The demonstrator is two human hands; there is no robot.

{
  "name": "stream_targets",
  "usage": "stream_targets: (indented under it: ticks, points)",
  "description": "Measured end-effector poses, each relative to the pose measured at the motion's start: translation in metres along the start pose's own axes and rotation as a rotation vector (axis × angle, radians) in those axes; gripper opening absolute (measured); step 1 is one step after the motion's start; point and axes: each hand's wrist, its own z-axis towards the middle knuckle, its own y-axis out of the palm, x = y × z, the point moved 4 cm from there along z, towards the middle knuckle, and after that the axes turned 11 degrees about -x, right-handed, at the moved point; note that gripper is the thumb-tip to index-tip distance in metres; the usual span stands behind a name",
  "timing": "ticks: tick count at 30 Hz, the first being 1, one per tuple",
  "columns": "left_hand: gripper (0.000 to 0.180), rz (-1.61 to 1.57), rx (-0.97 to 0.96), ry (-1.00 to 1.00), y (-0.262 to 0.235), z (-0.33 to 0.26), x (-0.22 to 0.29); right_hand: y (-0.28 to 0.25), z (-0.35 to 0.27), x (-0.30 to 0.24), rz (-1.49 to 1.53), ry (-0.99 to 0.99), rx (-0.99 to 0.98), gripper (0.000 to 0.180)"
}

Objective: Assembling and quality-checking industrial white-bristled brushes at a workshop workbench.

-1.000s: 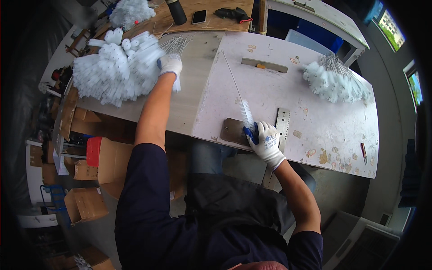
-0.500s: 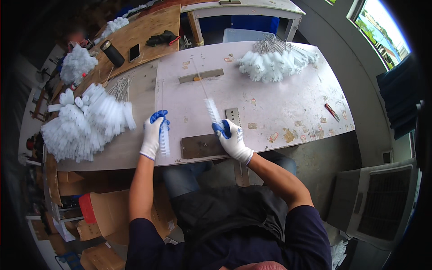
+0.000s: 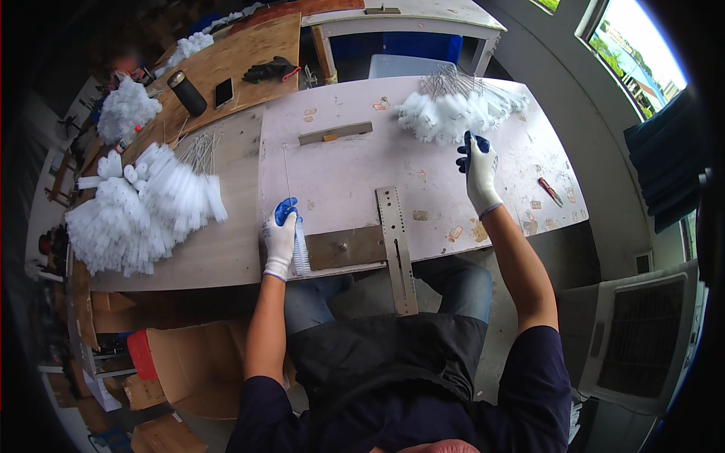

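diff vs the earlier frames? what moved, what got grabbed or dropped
The right hand let go of the brush it held at the metal jig and went out to the far-right pile of brushes. The left hand, earlier at the big left pile, came back with a brush and holds it beside the jig. Piles, jig and table unchanged.

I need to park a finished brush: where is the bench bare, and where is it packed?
Bare board lies between the flat bar, the perforated metal strip and the right hand. Bare wood sits left of the left hand. Crowded: the big brush heap and the far brush pile.
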Motion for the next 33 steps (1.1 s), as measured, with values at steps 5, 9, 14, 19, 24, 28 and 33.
stream_targets:
  ticks: [5, 9, 14, 19, 24, 28, 33]
  points:
    - [0.021, -0.447, -0.006, -0.165, 0.024, 0.006, 0.030, 0.074, -0.110, 0.019, -0.180, 0.088, -0.533, 0.024]
    - [0.026, -0.589, -0.042, -0.131, 0.066, 0.013, 0.050, 0.131, -0.157, 0.035, -0.526, -0.050, -0.881, 0.039]
    - [0.030, -0.598, -0.073, -0.122, 0.084, 0.015, 0.048, 0.168, -0.161, 0.050, -0.542, 0.054, -0.986, 0.039]
    - [0.030, -0.663, -0.182, -0.268, 0.085, 0.023, 0.043, 0.175, -0.142, 0.048, -0.563, 0.090, -0.916, 0.040]
    - [0.027, -0.513, -0.184, -0.315, 0.085, 0.041, 0.036, 0.180, -0.133, 0.043, -0.604, 0.129, -0.924, 0.043]
    - [0.021, -0.535, -0.164, -0.293, 0.095, 0.042, 0.036, 0.179, -0.133, 0.050, -0.669, 0.050, -0.881, 0.040]
    - [0.026, -0.515, -0.131, -0.280, 0.094, 0.042, 0.034, 0.184, -0.135, 0.046, -0.778, -0.048, -0.884, 0.036]
